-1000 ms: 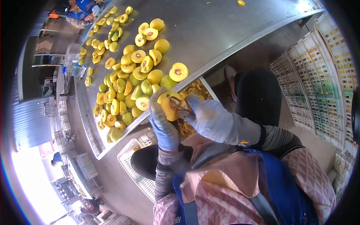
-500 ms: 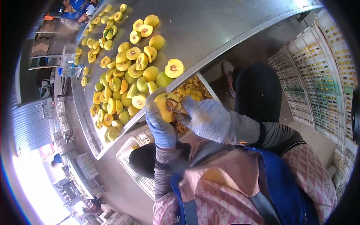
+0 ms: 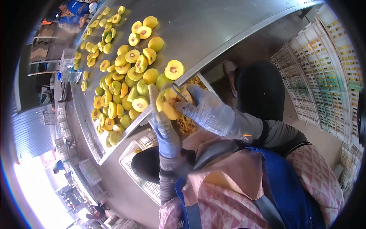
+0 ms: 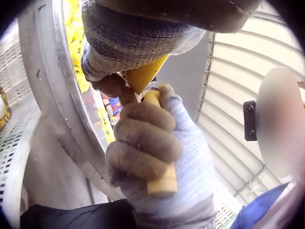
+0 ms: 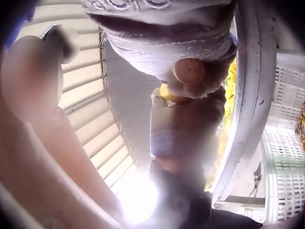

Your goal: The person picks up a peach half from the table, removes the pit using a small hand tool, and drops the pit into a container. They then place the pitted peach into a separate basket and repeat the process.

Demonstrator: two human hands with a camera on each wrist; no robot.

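Observation:
A cut yellow fruit [image 3: 165, 104] rests in the gloved left hand [image 3: 164, 128], its cut face towards the right hand, at the table's near edge. The right hand [image 3: 211, 112] grips a tool whose curved metal loop [image 3: 177, 91] stands at the upper part of the cut face. In the left wrist view, the right fingers curl round the tool's yellow handle [image 4: 163, 185], below the left hand [image 4: 133, 43] and a piece of the fruit [image 4: 147, 74]. The right wrist view shows the handle's round end [image 5: 188, 71] in the right hand [image 5: 167, 33]; the left hand [image 5: 186, 126] lies beneath.
Many halved yellow fruits [image 3: 132, 56] lie on the metal table [image 3: 198, 23]. Scraps [image 3: 187, 126] are under its near edge. A white crate [image 3: 127, 152] sits at lower left, and stacked crates [image 3: 305, 72] stand at right. Another person [image 3: 74, 11] is across the table.
The metal loop has moved from the middle of the cut face to its upper part. The left fingers lie straighter along the fruit. The table and fruits have shifted slightly left in the head view.

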